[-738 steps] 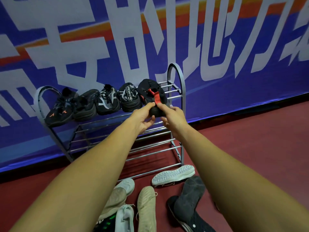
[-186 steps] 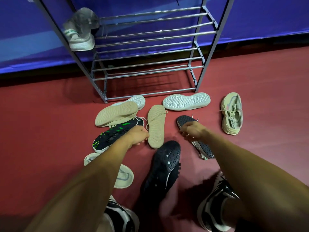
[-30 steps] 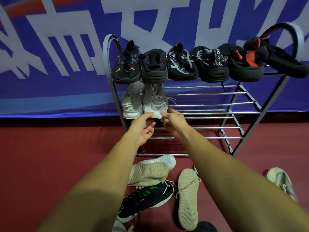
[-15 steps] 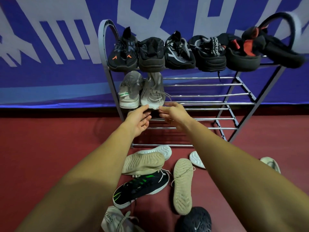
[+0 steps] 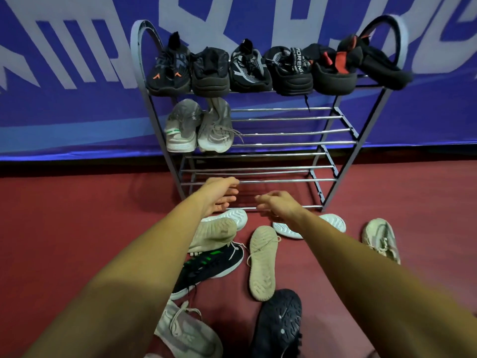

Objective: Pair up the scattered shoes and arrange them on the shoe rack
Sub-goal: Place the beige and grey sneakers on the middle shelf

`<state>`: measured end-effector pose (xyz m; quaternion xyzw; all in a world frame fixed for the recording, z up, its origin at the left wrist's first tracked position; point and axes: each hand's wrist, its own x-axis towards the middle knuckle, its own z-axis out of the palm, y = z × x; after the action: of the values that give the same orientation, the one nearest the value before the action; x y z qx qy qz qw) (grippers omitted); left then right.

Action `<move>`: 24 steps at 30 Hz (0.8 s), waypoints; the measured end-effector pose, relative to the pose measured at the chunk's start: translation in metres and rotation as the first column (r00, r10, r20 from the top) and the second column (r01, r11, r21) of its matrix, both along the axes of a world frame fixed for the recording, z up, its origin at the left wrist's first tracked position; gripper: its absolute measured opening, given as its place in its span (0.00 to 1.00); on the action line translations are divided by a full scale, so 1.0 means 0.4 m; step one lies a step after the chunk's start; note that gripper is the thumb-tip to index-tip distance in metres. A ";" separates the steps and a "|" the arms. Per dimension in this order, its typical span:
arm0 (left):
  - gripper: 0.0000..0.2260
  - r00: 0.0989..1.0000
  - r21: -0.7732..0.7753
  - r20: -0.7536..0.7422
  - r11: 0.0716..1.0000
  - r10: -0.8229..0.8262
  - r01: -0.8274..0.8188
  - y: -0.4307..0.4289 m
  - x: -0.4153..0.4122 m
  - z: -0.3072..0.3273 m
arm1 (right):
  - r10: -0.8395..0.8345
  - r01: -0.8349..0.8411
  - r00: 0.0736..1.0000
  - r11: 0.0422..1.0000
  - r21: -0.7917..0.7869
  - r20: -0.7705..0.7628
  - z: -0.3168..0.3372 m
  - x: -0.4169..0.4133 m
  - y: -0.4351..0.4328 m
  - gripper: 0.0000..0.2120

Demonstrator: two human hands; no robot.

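The grey metal shoe rack [image 5: 343, 140] stands against the blue banner. Several dark shoes [image 5: 247, 68] fill its top shelf. On the second shelf at the left sit a grey shoe with a green mark [image 5: 182, 125] and a grey laced shoe [image 5: 215, 126]. My left hand [image 5: 219, 195] and my right hand [image 5: 277, 202] hover empty in front of the lowest bars, fingers loose. Scattered on the floor below: two beige soles-up shoes [image 5: 262, 262], a black shoe with green stripes [image 5: 209, 264], white soles [image 5: 333, 220], a black sole [image 5: 280, 321].
A beige sneaker [image 5: 380, 239] lies apart at the right on the red floor [image 5: 77, 228]. Another grey laced sneaker [image 5: 188, 332] lies at the bottom edge. The rack's second shelf right of the grey shoes and its lower shelves hold nothing.
Both hands have let go of the grey laced shoe on the second shelf and dropped down to the rack's lowest bars, above the floor pile.
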<state>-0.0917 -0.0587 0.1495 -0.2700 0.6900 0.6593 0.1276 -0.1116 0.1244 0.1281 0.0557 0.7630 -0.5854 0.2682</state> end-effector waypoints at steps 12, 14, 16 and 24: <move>0.05 0.995 -0.206 0.091 0.977 -0.035 0.053 0.000 0.097 -0.108 | 0.122 -0.121 0.992 0.962 0.246 0.012 -0.103 0.051 0.074 0.14; 0.04 0.989 -0.235 0.133 0.967 -0.070 0.100 0.017 0.110 -0.138 | 0.149 -0.156 0.988 0.948 0.277 0.044 -0.135 0.057 0.081 0.14; 0.03 0.975 -0.254 0.179 0.951 -0.131 0.174 0.036 0.122 -0.174 | 0.181 -0.197 0.980 0.927 0.319 0.080 -0.169 0.060 0.086 0.15; 0.06 0.939 -0.248 0.284 0.931 -0.195 0.269 0.061 0.111 -0.296 | 0.302 -0.339 0.941 0.837 0.429 0.154 -0.276 0.033 0.091 0.15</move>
<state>-0.0471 -0.0344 0.0311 -0.2837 0.7822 0.4939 0.2526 -0.0983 0.1610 0.0178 0.0111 0.8644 -0.3374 0.3725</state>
